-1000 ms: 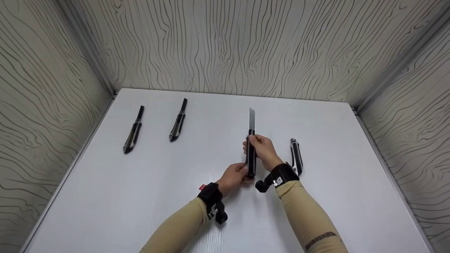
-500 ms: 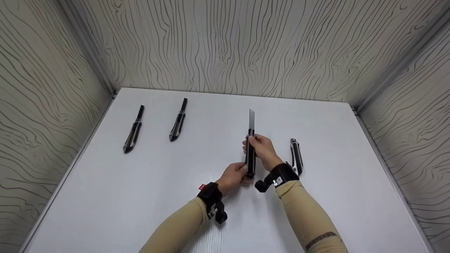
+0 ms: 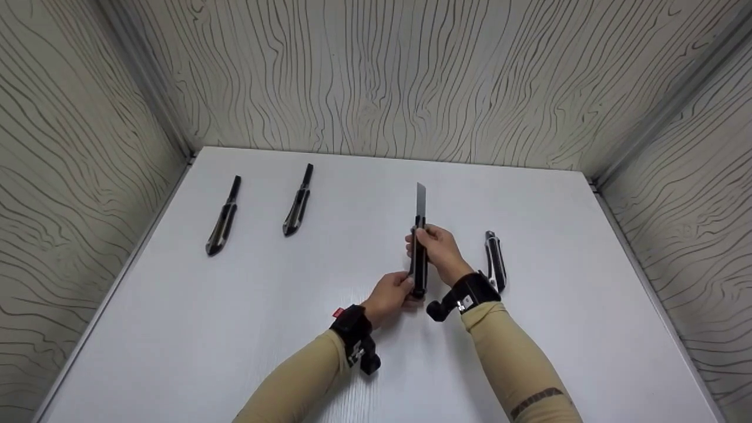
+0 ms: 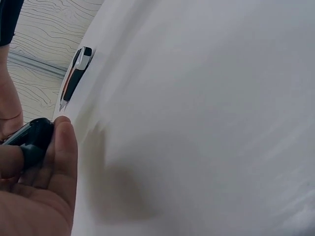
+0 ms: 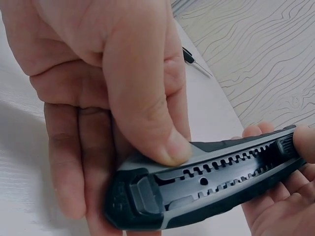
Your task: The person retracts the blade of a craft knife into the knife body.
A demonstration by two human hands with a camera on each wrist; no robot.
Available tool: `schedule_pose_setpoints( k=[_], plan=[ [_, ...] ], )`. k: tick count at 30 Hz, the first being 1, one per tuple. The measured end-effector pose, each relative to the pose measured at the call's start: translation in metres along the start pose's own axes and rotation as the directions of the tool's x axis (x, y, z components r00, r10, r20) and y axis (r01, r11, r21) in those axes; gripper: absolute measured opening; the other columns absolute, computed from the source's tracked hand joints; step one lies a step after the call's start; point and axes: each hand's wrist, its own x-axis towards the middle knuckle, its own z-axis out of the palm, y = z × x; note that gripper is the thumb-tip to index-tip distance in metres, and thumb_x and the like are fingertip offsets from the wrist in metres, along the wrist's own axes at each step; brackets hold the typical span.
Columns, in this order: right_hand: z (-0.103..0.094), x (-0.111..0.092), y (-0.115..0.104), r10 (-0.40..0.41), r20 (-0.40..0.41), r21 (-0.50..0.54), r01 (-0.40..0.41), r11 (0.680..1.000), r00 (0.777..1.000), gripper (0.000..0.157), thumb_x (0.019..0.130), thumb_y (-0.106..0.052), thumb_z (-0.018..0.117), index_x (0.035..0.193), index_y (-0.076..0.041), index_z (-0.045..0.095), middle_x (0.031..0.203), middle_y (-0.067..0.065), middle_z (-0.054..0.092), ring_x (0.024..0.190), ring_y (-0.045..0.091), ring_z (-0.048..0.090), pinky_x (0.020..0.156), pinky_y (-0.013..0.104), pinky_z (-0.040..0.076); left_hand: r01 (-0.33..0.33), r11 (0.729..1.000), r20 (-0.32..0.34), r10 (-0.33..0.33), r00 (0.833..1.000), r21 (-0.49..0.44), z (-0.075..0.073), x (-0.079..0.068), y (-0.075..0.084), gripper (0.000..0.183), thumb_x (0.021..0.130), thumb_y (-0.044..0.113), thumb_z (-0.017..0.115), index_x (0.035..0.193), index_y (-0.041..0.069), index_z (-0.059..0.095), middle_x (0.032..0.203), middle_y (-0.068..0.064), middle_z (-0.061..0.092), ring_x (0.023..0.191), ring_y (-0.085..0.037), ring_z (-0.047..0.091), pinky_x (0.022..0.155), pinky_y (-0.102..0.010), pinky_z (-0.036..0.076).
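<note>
In the head view a black-and-silver box cutter (image 3: 419,255) points away from me, its long blade (image 3: 421,200) extended. My right hand (image 3: 440,249) grips the front of the handle. In the right wrist view, the right thumb (image 5: 305,143) lies at the ribbed slider (image 5: 284,147) on the toothed track. My left hand (image 3: 389,295) pinches the handle's butt end, its thumb (image 5: 175,147) pressing on the side. Seen from the left wrist, the left fingers (image 4: 65,147) lie along the dark butt end (image 4: 39,140).
Another box cutter (image 3: 495,261) lies right of the right wrist. Two more, a far-left box cutter (image 3: 222,226) and a left-centre box cutter (image 3: 298,205), lie with dark blades out on the white table (image 3: 235,329). Wood-patterned panels (image 3: 376,76) enclose the back and sides.
Both hands and the box cutter stay almost in place. The visible blade looks very slightly shorter than a second ago.
</note>
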Motion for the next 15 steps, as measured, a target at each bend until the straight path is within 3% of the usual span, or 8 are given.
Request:
schedule_pose_setpoints(
  k=[6, 15],
  plan=[
    [0.0023, 0.0002, 0.0013, 0.000, -0.007, -0.005, 0.000, 1.000, 1.000, 0.037, 0.103, -0.019, 0.047, 0.132, 0.004, 0.049, 0.112, 0.014, 0.065, 0.089, 0.013, 0.067, 0.090, 0.031, 0.057, -0.006, 1.000, -0.002, 0.006, 1.000, -0.010, 0.0000, -0.0012, 0.0001, 0.029, 0.104, 0.011, 0.041, 0.121, -0.006, 0.057, 0.101, -0.018, 0.070, 0.095, -0.029, 0.071, 0.084, -0.040, 0.059],
    [-0.0014, 0.0003, 0.0019, 0.016, 0.050, -0.020, -0.015, 1.000, 0.999, 0.048, 0.103, -0.036, 0.046, 0.136, -0.001, 0.050, 0.122, 0.016, 0.065, 0.098, 0.017, 0.069, 0.090, 0.032, 0.057, -0.014, 1.000, -0.018, 0.014, 1.000, 0.016, -0.0017, -0.0004, 0.0012, 0.029, 0.104, 0.012, 0.041, 0.121, -0.004, 0.058, 0.103, -0.016, 0.070, 0.098, -0.029, 0.070, 0.086, -0.039, 0.058]
  ],
)
